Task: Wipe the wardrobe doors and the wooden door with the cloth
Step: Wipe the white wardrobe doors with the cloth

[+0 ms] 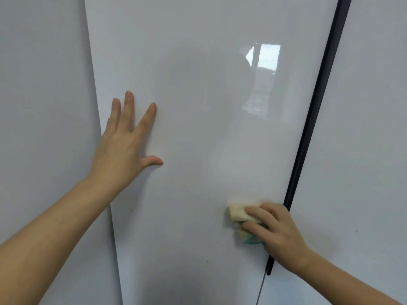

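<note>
Bracing the wardrobe door (198, 128) with your flat, spread left hand (123, 146), your right hand (275, 230) grips the cloth (236, 213) and presses it against the panel to wipe.

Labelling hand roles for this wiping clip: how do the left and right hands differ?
The left hand is flat, fingers straight and spread; the right hand curls its fingers over a cream cloth. The left hand holds nothing; the right hand presses the cloth on the wardrobe door. The left hand sits higher, near the door's left edge; the right hand lower, by the black strip. Both are bare.
</note>
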`<state>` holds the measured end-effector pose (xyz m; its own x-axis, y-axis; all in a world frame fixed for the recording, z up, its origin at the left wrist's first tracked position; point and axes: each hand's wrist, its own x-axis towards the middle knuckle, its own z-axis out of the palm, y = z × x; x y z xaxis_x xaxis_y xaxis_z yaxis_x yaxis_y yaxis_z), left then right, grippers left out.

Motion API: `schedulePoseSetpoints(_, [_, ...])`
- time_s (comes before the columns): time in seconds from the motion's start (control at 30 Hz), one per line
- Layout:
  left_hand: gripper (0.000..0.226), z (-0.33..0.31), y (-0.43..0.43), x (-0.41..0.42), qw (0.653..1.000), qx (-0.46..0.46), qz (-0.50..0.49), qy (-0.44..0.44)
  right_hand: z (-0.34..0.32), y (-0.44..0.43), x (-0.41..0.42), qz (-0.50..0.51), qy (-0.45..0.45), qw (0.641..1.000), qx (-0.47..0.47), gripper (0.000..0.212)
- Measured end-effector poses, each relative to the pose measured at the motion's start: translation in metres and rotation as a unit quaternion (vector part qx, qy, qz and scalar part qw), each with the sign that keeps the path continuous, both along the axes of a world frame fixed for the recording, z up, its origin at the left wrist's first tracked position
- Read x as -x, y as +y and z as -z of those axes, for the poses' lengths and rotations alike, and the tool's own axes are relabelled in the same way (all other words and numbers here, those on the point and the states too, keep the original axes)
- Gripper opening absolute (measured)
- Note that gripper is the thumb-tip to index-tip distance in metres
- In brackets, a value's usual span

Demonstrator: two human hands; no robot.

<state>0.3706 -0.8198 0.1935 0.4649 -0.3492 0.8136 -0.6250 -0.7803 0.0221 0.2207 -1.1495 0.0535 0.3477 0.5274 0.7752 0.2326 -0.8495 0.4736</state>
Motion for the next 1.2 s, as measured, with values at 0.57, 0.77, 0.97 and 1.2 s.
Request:
schedulePoseSetpoints(0.57, [0.118, 0.001, 0.0, -0.002, 1.0, -0.008, 0.001, -0.004, 0.027, 0.015, -0.001, -0.006, 0.095, 0.986, 0.137, 0.022])
schedulePoseSetpoints(0.77, [0.117, 0.001, 0.0, -0.002, 1.0, -0.002, 0.002, 0.005, -0.049, 0.03, -0.022, -0.024, -0.052, 0.996, -0.064, 0.022])
schedulePoseSetpoints(0.97, [0.112, 0.002, 0.004, -0.003, 1.0, -0.021, -0.001, -0.018, 0.049, 0.053, -0.026, -0.047, 0.087, 0.991, 0.094, 0.016])
schedulePoseSetpoints(1.2, [0.104, -0.002, 0.012, -0.01, 0.996, -0.057, -0.024, -0.062, -0.051, 0.079, -0.057, -0.061, -0.076, 0.99, -0.098, 0.014])
